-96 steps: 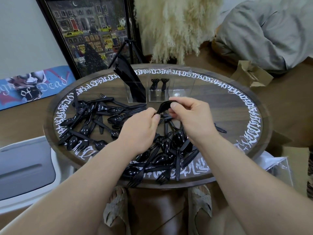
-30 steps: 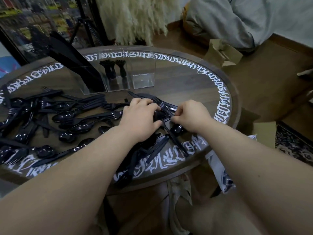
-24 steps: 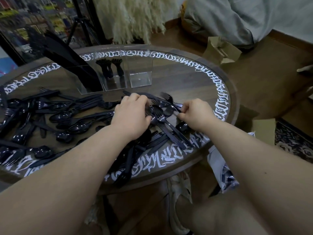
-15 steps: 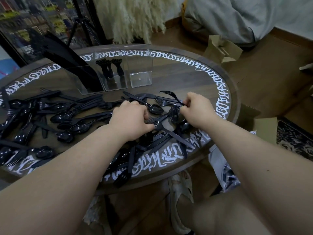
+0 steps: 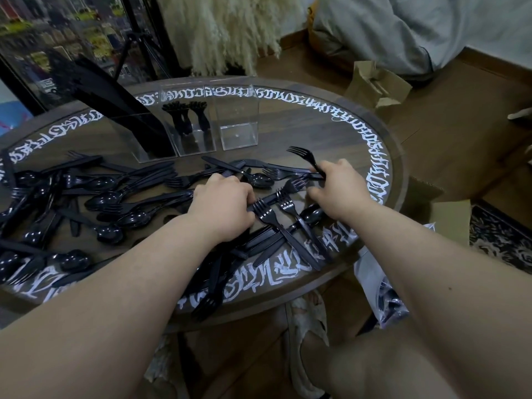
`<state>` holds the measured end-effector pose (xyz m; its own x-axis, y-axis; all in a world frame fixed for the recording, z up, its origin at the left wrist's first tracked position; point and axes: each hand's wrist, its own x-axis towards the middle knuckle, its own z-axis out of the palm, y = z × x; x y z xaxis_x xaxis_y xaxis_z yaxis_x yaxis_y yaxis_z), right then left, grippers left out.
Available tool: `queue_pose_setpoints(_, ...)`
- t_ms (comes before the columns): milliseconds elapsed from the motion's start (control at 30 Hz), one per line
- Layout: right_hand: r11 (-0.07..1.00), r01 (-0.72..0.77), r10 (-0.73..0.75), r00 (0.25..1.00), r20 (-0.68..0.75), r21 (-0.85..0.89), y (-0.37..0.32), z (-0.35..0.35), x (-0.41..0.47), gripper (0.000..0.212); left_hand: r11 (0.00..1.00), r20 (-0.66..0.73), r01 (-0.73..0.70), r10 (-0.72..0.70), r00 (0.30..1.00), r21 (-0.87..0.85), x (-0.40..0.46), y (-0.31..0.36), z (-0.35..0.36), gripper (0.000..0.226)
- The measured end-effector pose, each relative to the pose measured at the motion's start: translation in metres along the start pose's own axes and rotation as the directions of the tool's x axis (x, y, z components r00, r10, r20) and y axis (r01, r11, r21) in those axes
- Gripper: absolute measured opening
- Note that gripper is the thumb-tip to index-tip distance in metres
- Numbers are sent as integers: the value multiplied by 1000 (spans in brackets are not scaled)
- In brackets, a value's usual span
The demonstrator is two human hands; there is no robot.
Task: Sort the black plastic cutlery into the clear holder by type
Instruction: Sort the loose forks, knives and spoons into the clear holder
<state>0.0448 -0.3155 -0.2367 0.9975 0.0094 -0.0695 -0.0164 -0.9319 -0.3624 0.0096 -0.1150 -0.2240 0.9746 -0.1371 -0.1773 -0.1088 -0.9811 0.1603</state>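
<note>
Black plastic cutlery [image 5: 121,197] is scattered over the round wooden tabletop [image 5: 331,133], which is ringed with white lettering. A fork [image 5: 305,160] is gripped by its handle in the right hand [image 5: 338,191], tines raised and pointing away to the left. The left hand [image 5: 223,208] is laid knuckles-up on the pile, fingers [image 5: 227,184] curled down among the pieces; whether anything is grasped cannot be told. Two forks [image 5: 276,217] are seen lying between the hands. The holder [image 5: 201,125] stands at the far side: knives fill its left compartment, a few handles show in the middle, and the right one [image 5: 237,119] is bare.
</note>
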Motion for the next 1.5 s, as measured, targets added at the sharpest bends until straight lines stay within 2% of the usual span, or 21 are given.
queue_pose_setpoints(133,999,6,-7,1000,-17,-33,3,1,1,27,999,-22,42,-41,999,2,2,2,-1,12)
queue_pose_setpoints(300,1000,8,-8,999,-41,-12,4,0,3,13,999,-25,54,-54,998,6,3,3,0,16)
queue_pose_setpoints(400,1000,8,-8,1000,12,5,3,-2,3,17,999,-32,51,-51,998,-8,3,3,0,18)
queue_pose_setpoints(533,999,-10,12,998,66,-30,2,-3,2,11,998,-59,45,-48,997,-49,3,2,0,21)
queue_pose_setpoints(667,998,-38,37,999,34,48,2,-6,1,11,996,-102,32,-41,994,-87,3,1,1,22)
queue_pose_setpoints(767,983,-62,66,998,-13,174,0,-16,-2,9,991,-190,23,-48,981,-133,3,-2,0,23)
queue_pose_setpoints(867,964,-76,65,997,50,254,-5,-26,-11,10,983,-257,19,-66,964,-183,2,-3,-4,20)
queue_pose_setpoints(1000,962,-70,27,986,165,265,-12,-34,-27,14,970,-311,-15,-62,948,-241,-3,-8,-8,16)
queue_pose_setpoints(1067,975,-68,3,957,290,213,-13,-36,-37,17,963,-313,-21,-67,947,-270,-6,-11,-9,17)
queue_pose_setpoints(1133,997,-40,5,903,429,72,-12,-34,-45,24,956,-315,-19,-77,946,-292,-9,-13,-10,15)
queue_pose_setpoints(1233,998,-48,55,893,447,-27,-9,-27,-48,30,948,-304,-14,-87,949,-318,-15,-18,-10,11)
queue_pose_setpoints(1300,996,-87,71,908,414,19,-11,-27,-48,25,945,-289,-9,-91,953,-326,-19,-20,-10,12)
queue_pose_setpoints(1367,982,-134,77,928,364,135,-15,-31,-48,20,932,-269,8,-113,956,-362,-23,-23,-11,11)
queue_pose_setpoints(1433,925,-158,61,960,274,346,-21,-38,-48,20,907,-255,31,-151,955,-420,-25,-26,-13,11)
queue_pose_setpoints(1500,820,-179,73,975,212,544,-29,-43,-48,21,883,-243,44,-177,954,-468,-27,-28,-16,13)
